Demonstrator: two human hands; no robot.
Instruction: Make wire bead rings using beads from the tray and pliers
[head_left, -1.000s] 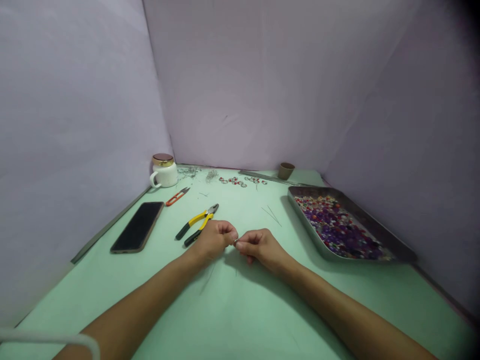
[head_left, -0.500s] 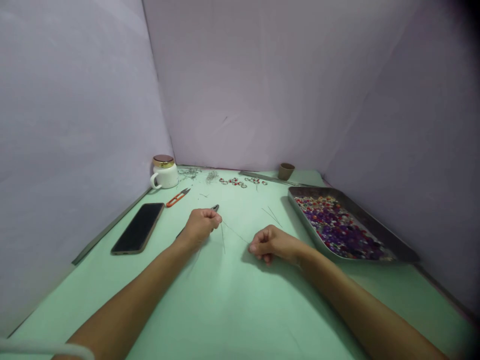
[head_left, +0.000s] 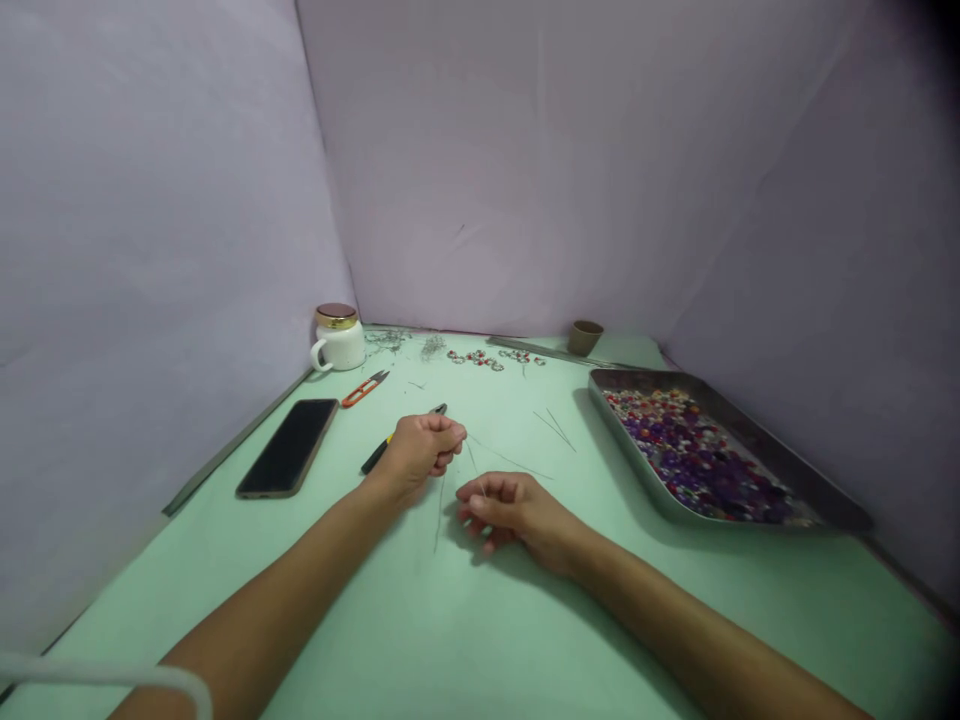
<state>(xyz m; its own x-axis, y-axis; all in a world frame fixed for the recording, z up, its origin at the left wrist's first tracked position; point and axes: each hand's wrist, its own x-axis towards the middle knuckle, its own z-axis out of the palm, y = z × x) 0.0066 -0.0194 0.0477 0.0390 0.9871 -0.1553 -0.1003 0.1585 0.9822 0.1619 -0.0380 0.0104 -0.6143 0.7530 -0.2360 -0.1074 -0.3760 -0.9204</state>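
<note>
My left hand (head_left: 424, 455) is closed in a pinch on thin wires near the middle of the table. One wire (head_left: 517, 464) runs out from the fingertips to the right, and another wire (head_left: 439, 515) hangs down toward the table. A third strand passes close to the fingers of my right hand (head_left: 502, 510), which is loosely curled with thumb and fingertips apart. Whether that strand touches the right fingers is hard to make out. Partly behind my left hand lie pliers (head_left: 376, 455) with black and yellow handles.
On the left are a phone (head_left: 289, 448), orange thread snips (head_left: 365, 388) and a lidded white mug (head_left: 341, 347). Red-and-silver beaded rings (head_left: 480, 359) and a small brown cup (head_left: 585, 337) sit at the back. A metal tray (head_left: 637, 485) of beads stands right; loose wires (head_left: 555, 430) lie nearby.
My right hand has let go of the wire it held taut and moved left, closer to my left hand. The view has shifted slightly, and more of the pliers shows.
</note>
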